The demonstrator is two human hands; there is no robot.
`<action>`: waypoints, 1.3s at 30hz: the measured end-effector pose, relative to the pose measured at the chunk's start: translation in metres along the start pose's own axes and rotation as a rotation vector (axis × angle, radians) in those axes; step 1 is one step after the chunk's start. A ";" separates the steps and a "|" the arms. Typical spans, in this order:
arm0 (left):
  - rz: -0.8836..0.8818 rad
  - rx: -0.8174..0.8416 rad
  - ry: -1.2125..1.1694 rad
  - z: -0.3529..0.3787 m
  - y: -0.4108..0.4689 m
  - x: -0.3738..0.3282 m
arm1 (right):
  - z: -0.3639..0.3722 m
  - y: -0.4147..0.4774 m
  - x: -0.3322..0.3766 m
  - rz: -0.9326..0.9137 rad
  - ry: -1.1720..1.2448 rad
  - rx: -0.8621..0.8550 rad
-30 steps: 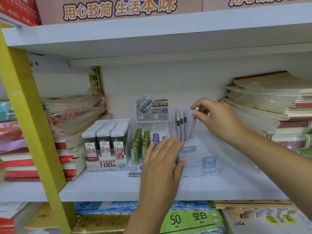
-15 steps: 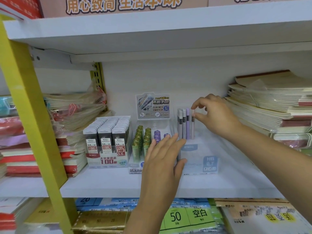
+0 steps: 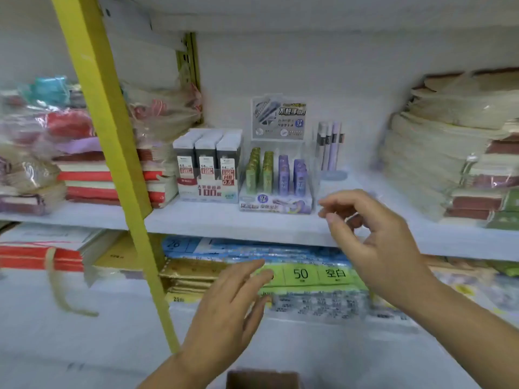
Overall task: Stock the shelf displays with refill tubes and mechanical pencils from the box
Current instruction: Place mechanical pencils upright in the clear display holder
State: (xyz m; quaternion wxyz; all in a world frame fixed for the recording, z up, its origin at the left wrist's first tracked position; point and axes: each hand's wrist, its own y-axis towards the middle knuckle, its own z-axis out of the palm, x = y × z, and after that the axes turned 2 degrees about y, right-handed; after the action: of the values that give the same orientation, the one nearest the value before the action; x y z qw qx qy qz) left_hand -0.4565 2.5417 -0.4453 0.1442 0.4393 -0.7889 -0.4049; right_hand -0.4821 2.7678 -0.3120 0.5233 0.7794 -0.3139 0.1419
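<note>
While before the shelf, left hand flat, right hand loosely curled.

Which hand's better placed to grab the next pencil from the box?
Probably left. The left hand hangs low, open, nearest the box; the right hand is higher, up by the shelf.

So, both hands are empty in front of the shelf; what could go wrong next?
1. The pencils stand tall and upright at the back; the right hand, reaching in, might knock them over.
2. The tube display sits near the front edge of the shelf; a bump from the left hand could push it off.
</note>
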 end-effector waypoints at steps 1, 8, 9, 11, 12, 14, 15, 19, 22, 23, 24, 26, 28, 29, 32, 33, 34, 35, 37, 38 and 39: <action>-0.040 0.088 0.011 0.002 -0.025 0.004 | 0.017 -0.022 -0.005 0.058 0.033 0.061; -0.880 0.750 -0.129 0.033 -0.196 0.031 | 0.156 -0.203 -0.089 0.780 0.127 0.606; -0.982 0.782 -0.186 0.040 -0.214 0.031 | 0.172 -0.225 -0.102 0.858 0.118 0.659; -1.147 0.820 -0.277 0.053 -0.243 0.030 | 0.200 -0.263 -0.127 1.029 0.113 0.753; -1.206 0.849 -0.322 0.059 -0.255 0.028 | 0.211 -0.278 -0.138 1.113 0.116 0.787; -1.263 0.914 -0.425 0.071 -0.275 0.023 | 0.230 -0.304 -0.157 1.242 0.110 0.821; -1.275 0.940 -0.471 0.075 -0.281 0.022 | 0.238 -0.315 -0.166 1.288 0.105 0.823; -1.410 0.947 -0.686 0.088 -0.290 0.018 | 0.267 -0.340 -0.190 1.421 0.120 0.836; -1.491 0.889 -0.840 0.091 -0.290 0.021 | 0.283 -0.345 -0.202 1.432 0.109 0.804; -1.499 0.879 -0.867 0.092 -0.290 0.023 | 0.287 -0.347 -0.204 1.425 0.087 0.781; -1.505 0.875 -0.886 0.091 -0.290 0.023 | 0.290 -0.348 -0.206 1.411 0.054 0.759; -1.517 0.865 -0.914 0.091 -0.289 0.024 | 0.295 -0.350 -0.207 1.377 0.001 0.728; -1.518 0.855 -0.924 0.089 -0.288 0.023 | 0.302 -0.350 -0.205 1.357 -0.003 0.708; -1.517 0.849 -0.931 0.089 -0.288 0.023 | 0.305 -0.350 -0.204 1.352 -0.001 0.704; -1.502 0.843 -0.956 0.088 -0.291 0.023 | 0.311 -0.350 -0.204 1.355 -0.031 0.699; -1.499 0.844 -0.959 0.089 -0.292 0.023 | 0.313 -0.351 -0.205 1.357 -0.030 0.697; -1.498 0.844 -0.963 0.089 -0.293 0.023 | 0.313 -0.352 -0.206 1.360 -0.010 0.696; -1.499 0.845 -0.969 0.089 -0.294 0.023 | 0.314 -0.353 -0.206 1.368 0.028 0.698; -1.506 0.851 -0.977 0.090 -0.296 0.024 | 0.317 -0.355 -0.204 1.401 0.104 0.694; -1.509 0.852 -0.979 0.090 -0.297 0.024 | 0.319 -0.356 -0.204 1.420 0.119 0.681; -1.514 0.852 -0.981 0.090 -0.297 0.024 | 0.320 -0.356 -0.204 1.439 0.122 0.665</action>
State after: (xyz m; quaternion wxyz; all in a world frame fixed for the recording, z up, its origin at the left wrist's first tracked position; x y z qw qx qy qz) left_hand -0.3514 2.4837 -0.7328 -0.6634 0.6257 -0.3527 -0.2100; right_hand -0.4448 2.6389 -0.8147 0.0591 0.4915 -0.6523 0.5739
